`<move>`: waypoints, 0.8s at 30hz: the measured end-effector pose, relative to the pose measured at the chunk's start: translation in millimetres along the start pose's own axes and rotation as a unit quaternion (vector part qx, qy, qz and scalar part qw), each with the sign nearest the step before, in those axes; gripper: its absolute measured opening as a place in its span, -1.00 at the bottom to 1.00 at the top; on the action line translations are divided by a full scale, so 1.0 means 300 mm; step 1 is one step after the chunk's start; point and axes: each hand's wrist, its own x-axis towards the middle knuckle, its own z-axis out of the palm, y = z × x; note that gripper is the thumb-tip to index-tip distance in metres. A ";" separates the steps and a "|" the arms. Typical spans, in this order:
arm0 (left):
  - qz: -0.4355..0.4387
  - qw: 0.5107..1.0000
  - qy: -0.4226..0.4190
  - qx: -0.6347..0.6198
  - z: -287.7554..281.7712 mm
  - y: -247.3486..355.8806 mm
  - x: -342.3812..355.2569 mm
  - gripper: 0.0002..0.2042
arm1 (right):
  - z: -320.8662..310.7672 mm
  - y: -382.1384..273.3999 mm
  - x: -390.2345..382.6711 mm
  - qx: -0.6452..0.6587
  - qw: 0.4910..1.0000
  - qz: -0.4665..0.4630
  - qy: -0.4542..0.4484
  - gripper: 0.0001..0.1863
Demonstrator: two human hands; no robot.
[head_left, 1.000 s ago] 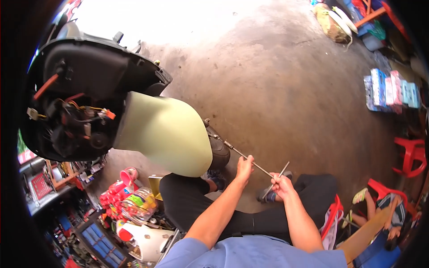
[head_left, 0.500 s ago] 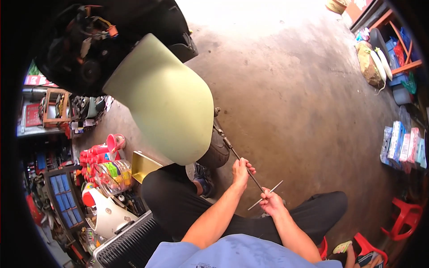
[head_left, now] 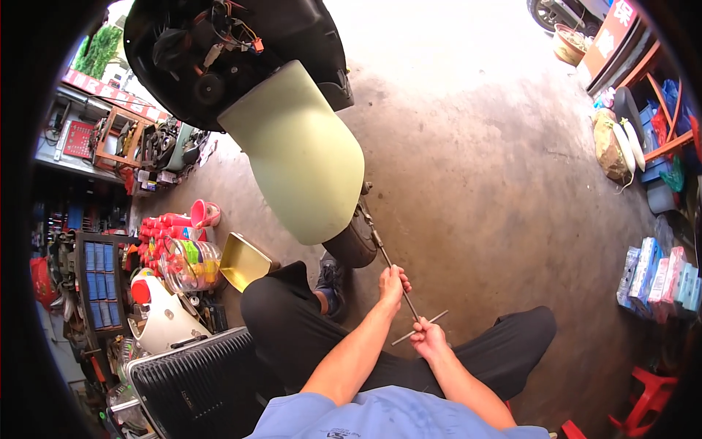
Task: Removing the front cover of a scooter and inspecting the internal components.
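A long T-handle socket wrench (head_left: 412,304) slants from my lap up to the wheel end of a scooter. My left hand (head_left: 393,285) is closed around its shaft, about halfway along. At the near end, my right hand (head_left: 428,339) grips the wrench where the crossbar meets the shaft. The socket end reaches the metal parts beside the wheel (head_left: 353,245); the exact fastener is too small to make out. Above the wheel hangs the scooter's pale green panel (head_left: 300,157), joined to a black body shell (head_left: 241,66) with loose wires.
Beside my left knee stands a black ribbed case (head_left: 197,380). A yellow metal tin (head_left: 248,262), red bottles (head_left: 164,230), a pink bucket (head_left: 205,213) and a white panel (head_left: 168,322) crowd the left. At the right lie tissue packs (head_left: 658,278) and a red stool (head_left: 647,402).
The whole view has shifted, so the scooter sits farther right and higher. Both hands keep their hold on the wrench, and its crossbar lies at a slightly flatter angle.
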 end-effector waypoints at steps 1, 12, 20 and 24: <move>0.013 1.000 -0.007 0.008 -0.005 0.017 0.016 -0.75 | 0.019 0.004 0.021 0.012 1.000 0.001 -0.009 -0.84; -0.117 0.990 -0.069 -0.031 -0.034 -0.112 0.004 -0.75 | 0.033 0.092 0.128 0.021 0.993 -0.054 -0.104 -0.86; -0.188 0.969 -0.097 -0.126 0.004 -0.056 0.012 -0.82 | 0.047 0.071 0.029 -0.155 0.933 -0.286 0.155 -0.79; -0.208 0.954 -0.136 -0.168 0.029 -0.056 0.010 -0.84 | -0.026 -0.020 0.010 0.079 0.984 0.051 -0.149 -0.78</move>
